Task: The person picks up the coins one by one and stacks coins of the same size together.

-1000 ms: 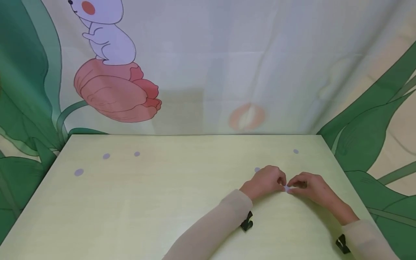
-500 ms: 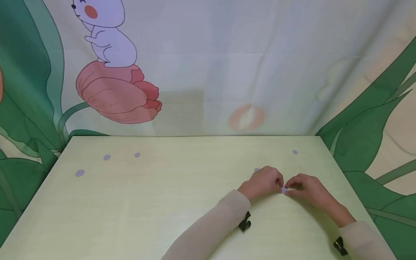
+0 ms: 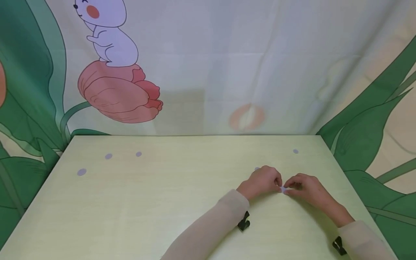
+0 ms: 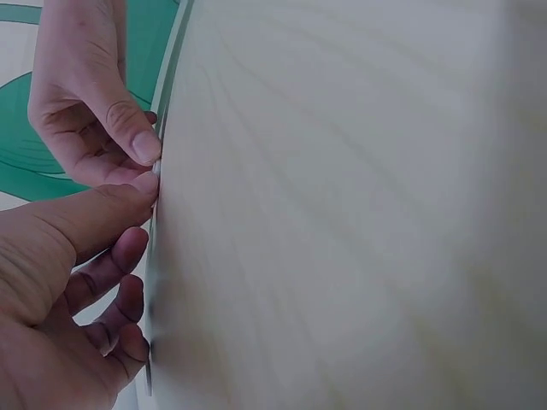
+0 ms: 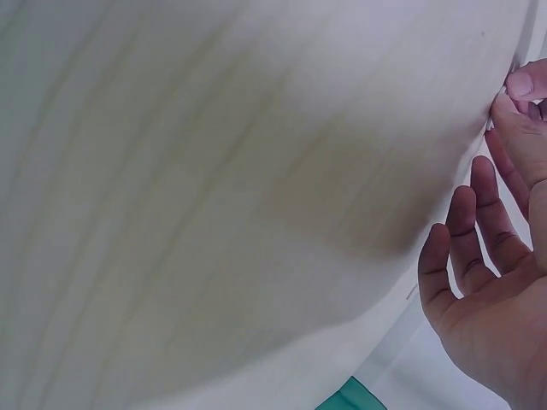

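My left hand (image 3: 264, 180) and right hand (image 3: 308, 187) meet low over the right half of the table (image 3: 162, 202). Between their fingertips shows a small, pale purple disc (image 3: 284, 189), mostly covered by the fingers. From opposite sides, thumb and forefinger of each hand pinch its edge. In the left wrist view, the left hand's thumb (image 4: 120, 201) nearly touches the right hand's thumb (image 4: 144, 143). The right wrist view has the right hand (image 5: 491, 325) at the right edge, its other fingers spread loosely; the disc is barely visible there.
One purple disc (image 3: 295, 151) lies at the back right. Another disc (image 3: 257, 168) is partly hidden behind the left hand. Three more lie at the back left, one being a disc (image 3: 82, 172) near the side edge. A printed curtain (image 3: 201, 65) hangs behind the table.
Both hands and the pinched disc have shifted slightly left in the head view, which itself has moved a little. Their hold looks the same.
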Demonstrator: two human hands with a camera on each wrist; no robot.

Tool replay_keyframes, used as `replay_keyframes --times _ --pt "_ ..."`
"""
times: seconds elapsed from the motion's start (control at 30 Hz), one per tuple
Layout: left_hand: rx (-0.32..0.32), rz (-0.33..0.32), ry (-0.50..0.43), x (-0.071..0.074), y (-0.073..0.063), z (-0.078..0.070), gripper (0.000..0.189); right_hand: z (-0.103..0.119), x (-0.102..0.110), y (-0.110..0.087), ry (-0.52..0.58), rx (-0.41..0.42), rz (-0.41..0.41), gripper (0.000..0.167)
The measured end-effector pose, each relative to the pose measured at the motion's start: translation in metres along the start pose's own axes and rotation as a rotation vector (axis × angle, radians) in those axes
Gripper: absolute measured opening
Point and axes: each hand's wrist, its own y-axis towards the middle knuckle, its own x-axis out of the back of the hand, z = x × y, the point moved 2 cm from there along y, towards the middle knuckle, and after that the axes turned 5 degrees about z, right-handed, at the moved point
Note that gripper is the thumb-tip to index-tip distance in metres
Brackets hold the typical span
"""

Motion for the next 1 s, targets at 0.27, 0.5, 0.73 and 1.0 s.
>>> replay_keyframes --times 0.27,0.5,0.73,1.0 --pt "-0.007 0.0 0.011 0.003 -0.005 0.004 0.007 0.002 -0.003 0.004 -0.002 -0.002 0.008 0.013" --pt "-0.001 0.002 -0.005 0.003 -0.009 0.008 0.005 0.008 -0.005 0.006 -0.012 -0.01 0.018 0.013" --pt "0.007 0.006 -0.021 0.004 -0.01 0.009 0.005 0.013 -0.004 0.007 -0.012 0.006 0.016 0.014" --pt "0.02 0.004 -0.01 0.006 -0.014 0.01 0.006 0.015 -0.005 0.008 -0.009 0.014 0.018 0.014"
